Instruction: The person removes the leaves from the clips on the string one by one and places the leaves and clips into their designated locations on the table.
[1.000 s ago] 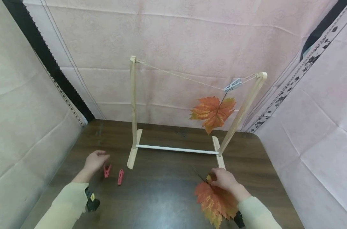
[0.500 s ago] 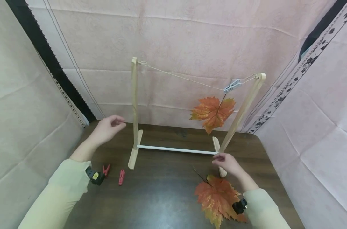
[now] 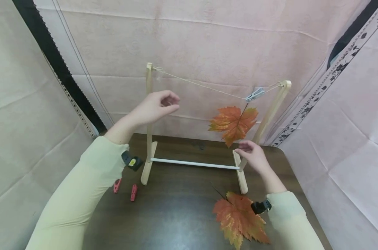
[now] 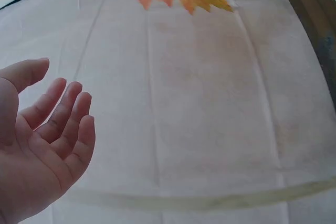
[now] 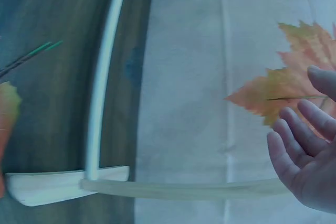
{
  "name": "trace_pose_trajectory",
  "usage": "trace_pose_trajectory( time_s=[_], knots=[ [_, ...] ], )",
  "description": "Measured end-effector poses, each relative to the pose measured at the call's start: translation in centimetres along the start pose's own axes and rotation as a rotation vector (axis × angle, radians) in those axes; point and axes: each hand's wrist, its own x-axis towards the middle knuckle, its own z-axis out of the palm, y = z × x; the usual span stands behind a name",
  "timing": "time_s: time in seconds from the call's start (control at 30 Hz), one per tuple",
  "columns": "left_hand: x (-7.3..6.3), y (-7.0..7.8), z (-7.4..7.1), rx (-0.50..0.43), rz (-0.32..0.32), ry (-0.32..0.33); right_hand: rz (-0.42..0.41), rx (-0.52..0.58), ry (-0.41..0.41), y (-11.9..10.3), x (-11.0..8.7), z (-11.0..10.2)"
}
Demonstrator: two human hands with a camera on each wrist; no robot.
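A small wooden rack with a string [image 3: 201, 85] across its top stands on the table. From the string's right part an orange maple leaf [image 3: 234, 124] hangs by a light blue clothespin [image 3: 255, 94]. My left hand [image 3: 156, 106], empty with fingers loosely bent, is raised by the left post [image 3: 149, 135]. Just below the hanging leaf, beside the right post [image 3: 271, 111], is my right hand [image 3: 252, 154], also holding nothing. In the left wrist view the palm [image 4: 47, 150] is bare. More orange leaves [image 3: 239, 218] lie on the table near my right forearm.
Two red clothespins lie at the left: one [image 3: 134, 192] in plain view, the other [image 3: 117, 185] partly behind my left sleeve. A white rod [image 3: 195, 164] joins the rack's feet low down. Pale cloth [image 3: 189, 41] hangs behind and at both sides.
My left hand has risen from beside the red clothespins to the left post. My right hand has left the leaves on the table and moved up toward the hanging leaf.
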Motion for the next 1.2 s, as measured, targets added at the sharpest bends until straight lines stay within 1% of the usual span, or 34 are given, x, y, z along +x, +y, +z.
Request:
trace_pose_trajectory(
  time_s=[0.13,0.2,0.3,0.4,0.5,0.63,0.73,0.83,0.9,1.03,1.13,1.2],
  knots=[
    [1.6,2.1,0.1,0.003,0.031,-0.018,-0.023,0.039,0.07,-1.6,0.4,-1.0],
    [2.3,3.1,0.1,0.012,0.045,-0.025,-0.031,0.055,0.115,-2.6,0.6,-1.5],
    [3.4,4.4,0.3,0.006,0.069,-0.042,-0.038,0.11,0.194,-3.9,1.2,-2.1],
    [4.7,5.5,0.9,-0.007,0.098,-0.055,-0.066,0.179,0.273,-4.8,2.0,-2.5],
    [6.0,6.6,1.9,-0.028,0.126,-0.056,-0.098,0.247,0.315,-5.6,2.8,-2.7],
    [7.4,7.9,3.5,-0.059,0.153,-0.064,-0.099,0.282,0.33,-6.4,3.5,-2.8],
    [8.6,8.8,4.5,-0.059,0.171,-0.077,-0.094,0.287,0.337,-6.7,4.0,-3.0],
    [9.9,9.6,5.4,-0.064,0.172,-0.09,-0.097,0.285,0.332,-6.8,4.5,-3.2],
    [10.7,10.2,5.9,-0.066,0.166,-0.096,-0.101,0.279,0.322,-6.7,4.9,-3.2],
    [11.9,11.0,7.1,-0.086,0.156,-0.093,-0.08,0.243,0.292,-6.7,5.3,-3.1],
    [12.6,11.3,8.3,-0.1,0.133,-0.114,-0.042,0.254,0.276,-6.7,5.4,-2.8],
    [12.9,11.4,9.2,-0.082,0.116,-0.135,-0.032,0.267,0.288,-6.6,5.4,-2.6]
  ],
)
